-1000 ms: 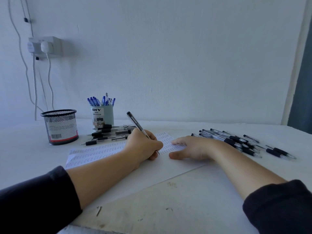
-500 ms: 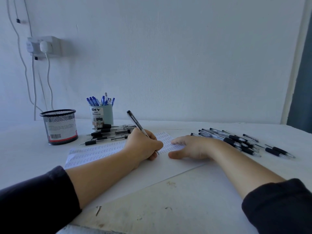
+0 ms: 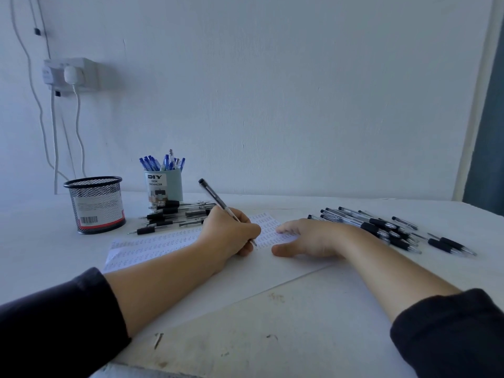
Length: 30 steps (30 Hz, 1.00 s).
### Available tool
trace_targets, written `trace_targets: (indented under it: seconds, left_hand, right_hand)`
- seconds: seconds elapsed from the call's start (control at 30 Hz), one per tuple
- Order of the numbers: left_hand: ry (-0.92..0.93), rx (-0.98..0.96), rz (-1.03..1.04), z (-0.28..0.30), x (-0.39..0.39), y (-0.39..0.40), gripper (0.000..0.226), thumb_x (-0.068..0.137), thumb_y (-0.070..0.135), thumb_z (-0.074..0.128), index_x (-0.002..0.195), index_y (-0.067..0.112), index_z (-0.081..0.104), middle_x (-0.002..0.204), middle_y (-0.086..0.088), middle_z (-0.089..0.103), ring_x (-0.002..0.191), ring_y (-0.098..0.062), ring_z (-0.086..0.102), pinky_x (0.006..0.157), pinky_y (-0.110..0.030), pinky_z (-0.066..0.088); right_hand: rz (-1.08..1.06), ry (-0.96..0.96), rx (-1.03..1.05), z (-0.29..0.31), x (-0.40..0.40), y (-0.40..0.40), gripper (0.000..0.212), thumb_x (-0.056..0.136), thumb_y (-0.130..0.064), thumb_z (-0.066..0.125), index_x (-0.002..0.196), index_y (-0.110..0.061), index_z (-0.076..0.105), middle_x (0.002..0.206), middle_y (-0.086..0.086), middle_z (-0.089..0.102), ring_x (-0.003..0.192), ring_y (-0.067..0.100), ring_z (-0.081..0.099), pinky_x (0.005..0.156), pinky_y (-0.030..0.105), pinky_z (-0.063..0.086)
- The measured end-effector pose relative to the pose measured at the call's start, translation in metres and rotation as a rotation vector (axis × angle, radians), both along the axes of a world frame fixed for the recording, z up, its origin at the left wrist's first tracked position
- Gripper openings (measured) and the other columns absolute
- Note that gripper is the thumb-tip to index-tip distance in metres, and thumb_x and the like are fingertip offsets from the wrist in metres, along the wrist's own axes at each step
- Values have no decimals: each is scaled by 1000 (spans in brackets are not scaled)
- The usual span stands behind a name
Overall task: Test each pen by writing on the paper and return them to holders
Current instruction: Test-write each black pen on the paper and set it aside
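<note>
Left hand (image 3: 231, 233) grips pen (image 3: 218, 200); right hand (image 3: 308, 238), fingers flat, pins paper (image 3: 152, 244) at 3 o'clock. Best press lightly.

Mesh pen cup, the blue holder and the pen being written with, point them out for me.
Mesh pen cup (image 3: 95, 205): head view, front wall.
Blue holder (image 3: 163, 186): head view, labelled front.
Pen (image 3: 215, 199): head view, barrel above the left hand (image 3: 229, 233).

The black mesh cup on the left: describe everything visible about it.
The mesh cup is a round holder of black wire mesh with a solid black rim and base. A white label with a barcode and a red band near the bottom wraps its side. It stands upright on the table, left of the loose pens. No pens show above its rim, and nothing touches it.
</note>
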<state>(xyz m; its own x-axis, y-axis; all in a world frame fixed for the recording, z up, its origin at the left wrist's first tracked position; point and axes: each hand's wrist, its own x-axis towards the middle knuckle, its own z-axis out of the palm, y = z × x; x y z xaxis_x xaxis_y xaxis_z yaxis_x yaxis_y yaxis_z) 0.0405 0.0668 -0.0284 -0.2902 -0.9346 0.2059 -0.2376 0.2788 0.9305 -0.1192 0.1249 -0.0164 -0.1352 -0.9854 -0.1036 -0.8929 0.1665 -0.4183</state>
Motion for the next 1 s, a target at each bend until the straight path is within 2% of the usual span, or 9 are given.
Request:
trace_targets:
  seconds: [0.07, 0.13, 0.23, 0.33, 0.43, 0.57, 0.67, 1.0]
  left_hand:
    - [130, 64, -11, 4, 3, -1, 12, 79, -3, 61, 68, 2, 58, 55, -11, 56, 41, -16, 53, 42, -21, 46]
    - [279, 145, -25, 7, 6, -4, 21, 87, 7, 58, 66, 4, 55, 58, -10, 55, 46, -18, 53, 43, -23, 44]
    - [380, 206, 13, 13, 11, -8, 33, 92, 18, 47, 62, 8, 54, 63, -6, 57, 56, -17, 51, 50, -27, 41]
    - [420, 218, 107, 19, 16, -10, 20, 89, 9, 47, 71, 9, 55, 63, -5, 55, 57, -16, 47, 51, -26, 39]
    - [431, 216, 125, 23, 19, -11, 10, 96, 14, 47, 86, 14, 51, 56, -4, 49, 46, -13, 39, 39, -21, 31]
    - [485, 243, 113, 22, 19, -9, 23, 101, 36, 39, 90, 17, 46, 53, -5, 46, 37, -12, 34, 33, -16, 23]
    - [494, 264, 94, 22, 20, -8, 23, 102, 30, 34, 93, 14, 48, 50, -5, 47, 31, -10, 33, 32, -16, 22]
    - [464, 269, 120, 23, 21, -4, 26, 97, 19, 38, 72, 14, 43, 49, -4, 45, 39, -13, 30, 34, -16, 21]
  right_hand:
    - [-3, 0, -7, 0, 0, 0, 73, 84, -55, 60, 146, -30, 32, 154, -10, 28, 139, 13, 30, 111, 29, 22]
    - [-4, 4, -8, 0, 0, 1, 73, 84, -56, 60, 146, -31, 32, 154, -10, 28, 140, 13, 30, 112, 30, 21]
    - [-1, 12, -8, 0, 0, 1, 71, 84, -55, 59, 146, -32, 33, 154, -10, 27, 140, 13, 29, 112, 29, 21]
    - [-3, 14, -5, 0, -1, 1, 71, 84, -56, 59, 145, -33, 33, 154, -10, 28, 140, 13, 30, 112, 29, 21]
    - [7, 22, -4, 1, 0, 2, 71, 85, -54, 58, 146, -31, 31, 154, -9, 27, 140, 13, 29, 112, 28, 21]
    - [15, 22, -2, 1, 0, 2, 71, 86, -53, 58, 147, -29, 31, 155, -8, 27, 140, 13, 29, 112, 28, 21]
    - [16, 22, -6, 0, 0, 1, 71, 85, -54, 59, 146, -30, 31, 154, -9, 27, 140, 13, 29, 113, 28, 21]
    - [27, 28, -3, 0, 0, 1, 72, 85, -55, 58, 147, -29, 31, 154, -10, 27, 140, 11, 29, 115, 28, 20]
